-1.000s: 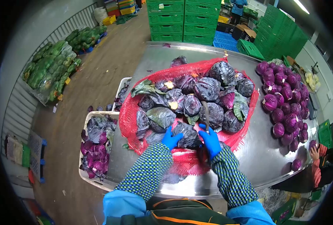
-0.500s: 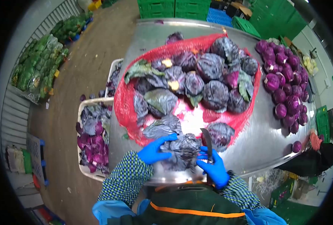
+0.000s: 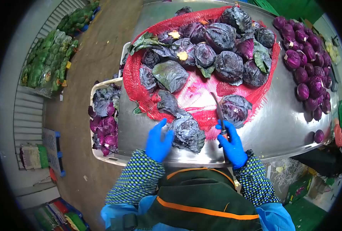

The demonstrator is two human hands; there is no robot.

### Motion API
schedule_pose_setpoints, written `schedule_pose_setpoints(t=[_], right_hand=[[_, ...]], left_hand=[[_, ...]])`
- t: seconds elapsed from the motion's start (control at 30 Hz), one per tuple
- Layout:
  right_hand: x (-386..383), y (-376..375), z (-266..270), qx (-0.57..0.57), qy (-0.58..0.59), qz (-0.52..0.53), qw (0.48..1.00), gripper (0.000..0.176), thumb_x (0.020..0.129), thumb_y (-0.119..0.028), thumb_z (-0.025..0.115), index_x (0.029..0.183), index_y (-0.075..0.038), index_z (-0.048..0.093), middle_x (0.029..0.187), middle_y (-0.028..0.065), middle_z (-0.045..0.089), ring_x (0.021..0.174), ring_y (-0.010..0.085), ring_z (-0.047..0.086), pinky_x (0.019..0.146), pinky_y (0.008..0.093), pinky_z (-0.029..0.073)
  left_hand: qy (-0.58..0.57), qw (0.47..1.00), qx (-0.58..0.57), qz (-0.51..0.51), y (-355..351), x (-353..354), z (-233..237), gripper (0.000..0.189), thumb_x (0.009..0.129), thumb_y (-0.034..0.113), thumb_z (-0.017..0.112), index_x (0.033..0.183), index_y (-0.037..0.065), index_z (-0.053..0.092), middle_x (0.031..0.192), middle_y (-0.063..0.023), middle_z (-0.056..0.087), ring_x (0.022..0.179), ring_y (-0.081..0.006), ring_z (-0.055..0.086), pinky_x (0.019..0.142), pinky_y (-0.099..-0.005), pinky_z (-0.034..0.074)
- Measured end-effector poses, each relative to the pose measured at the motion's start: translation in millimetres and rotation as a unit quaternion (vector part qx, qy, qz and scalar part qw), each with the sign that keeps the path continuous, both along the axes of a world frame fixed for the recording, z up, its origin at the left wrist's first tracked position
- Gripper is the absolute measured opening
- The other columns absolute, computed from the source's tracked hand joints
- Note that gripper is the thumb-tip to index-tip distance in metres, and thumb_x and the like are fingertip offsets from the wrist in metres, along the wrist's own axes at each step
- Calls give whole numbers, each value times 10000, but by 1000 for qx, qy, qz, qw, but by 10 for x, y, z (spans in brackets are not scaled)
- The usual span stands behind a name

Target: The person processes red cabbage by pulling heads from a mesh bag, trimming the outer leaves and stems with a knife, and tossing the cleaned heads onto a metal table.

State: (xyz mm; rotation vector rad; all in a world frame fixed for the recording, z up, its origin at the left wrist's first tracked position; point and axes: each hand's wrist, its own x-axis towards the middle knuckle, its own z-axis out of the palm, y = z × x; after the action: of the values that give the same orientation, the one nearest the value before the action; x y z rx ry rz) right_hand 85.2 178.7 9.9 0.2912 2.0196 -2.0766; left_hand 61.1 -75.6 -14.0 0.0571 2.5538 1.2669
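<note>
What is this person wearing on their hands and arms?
Both the left hand and right hand wear plain bright-blue gloves. Over the forearms are dark sleeve covers with a small green and light-blue check, and above them smooth, light-blue sleeves. No cables or markings show.

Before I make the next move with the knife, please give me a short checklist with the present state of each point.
1. Knife held in the right hand: ok.
2. Left hand apart from the blade: ok, the front cabbage lies between them.
3. Left hand gripping the front cabbage: not ok, it is open beside it.
4. Blade free of the cabbage on its right: cannot tell, they are very close.
5. Front cabbage free of loose outer leaves: not ok.
6. Both hands gloved: ok.
</note>
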Motion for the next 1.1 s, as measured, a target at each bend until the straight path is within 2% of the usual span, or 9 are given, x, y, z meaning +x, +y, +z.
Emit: schedule_pose_setpoints(t=[0.1, 0.17, 0.23, 0.3, 0.43, 0.53, 0.73, 0.97, 1.1], right_hand=[[67, -244, -228, 7, 68, 43, 997, 480, 847, 2, 520, 1308, -52, 396, 1104, 103, 527, 1032, 167, 507, 870, 271, 400], [121, -260, -224, 30, 99, 41, 994, 497, 844, 9, 527, 1319, -60, 398, 1091, 109, 536, 1020, 172, 515, 871, 274, 403], [145, -205, -114, 54, 122, 35, 990, 518, 843, 10, 528, 1335, -71, 387, 1076, 112, 545, 1000, 176, 527, 869, 275, 409], [186, -98, -148, 69, 65, 64, 994, 519, 857, -32, 532, 1348, -120, 385, 1054, 113, 575, 934, 193, 581, 834, 281, 445], [321, -265, -355, 230, 43, 201, 951, 517, 862, -191, 564, 1347, -202, 384, 926, 136, 602, 765, 268, 620, 673, 344, 492], [241, -360, -297, 236, 44, 142, 960, 478, 859, -208, 562, 1310, -164, 411, 889, 142, 602, 740, 295, 618, 654, 371, 495], [147, -611, -561, 357, -39, 242, 902, 219, 870, -220, 484, 938, -22, 418, 845, 246, 592, 697, 373, 601, 589, 488, 454], [-149, -634, -848, 371, -74, 205, 903, 281, 863, -253, 464, 970, 0, 403, 696, 276, 579, 667, 423, 590, 607, 503, 448], [13, -638, -1233, 386, -97, 207, 894, 241, 873, -229, 441, 956, -3, 421, 718, 274, 579, 699, 427, 585, 631, 509, 441]], left_hand=[[100, 994, 11, 29, 532, 14, 5, 740, 677, 303, 746, 1279, 38, 407, 1262, -220, 440, 1167, -364, 427, 991, -424, 332], [128, 963, -235, -23, 624, -17, -94, 814, 617, 320, 780, 1258, 2, 393, 1283, -245, 400, 1193, -348, 410, 1001, -424, 324], [132, 981, -132, -52, 245, -1, -318, 883, 586, 301, 801, 1276, -9, 345, 1318, -232, 345, 1223, -329, 373, 1008, -426, 318], [45, 987, 152, -28, -12, 98, -278, 910, 567, 259, 814, 1293, 9, 327, 1319, -211, 324, 1227, -340, 355, 1008, -428, 319], [88, 996, -19, 28, 78, 166, -323, 817, 586, 214, 810, 1258, 21, 387, 1226, -161, 391, 1158, -308, 394, 1004, -404, 319], [92, 994, 28, 61, 46, 154, -423, 752, 623, 200, 788, 1249, 37, 404, 1207, -153, 404, 1142, -291, 396, 996, -397, 319], [114, 992, 13, 56, 74, 139, -462, 666, 654, 193, 764, 1223, 52, 448, 1201, -134, 426, 1125, -270, 419, 989, -374, 328], [-13, 983, 139, 118, 3, -234, -675, 622, 671, 263, 764, 1203, 80, 499, 1178, -163, 457, 1116, -306, 429, 980, -398, 332], [41, 989, 127, 61, -77, -172, -759, 570, 730, 220, 719, 1228, 88, 475, 1128, -155, 508, 1096, -289, 476, 976, -410, 358]])
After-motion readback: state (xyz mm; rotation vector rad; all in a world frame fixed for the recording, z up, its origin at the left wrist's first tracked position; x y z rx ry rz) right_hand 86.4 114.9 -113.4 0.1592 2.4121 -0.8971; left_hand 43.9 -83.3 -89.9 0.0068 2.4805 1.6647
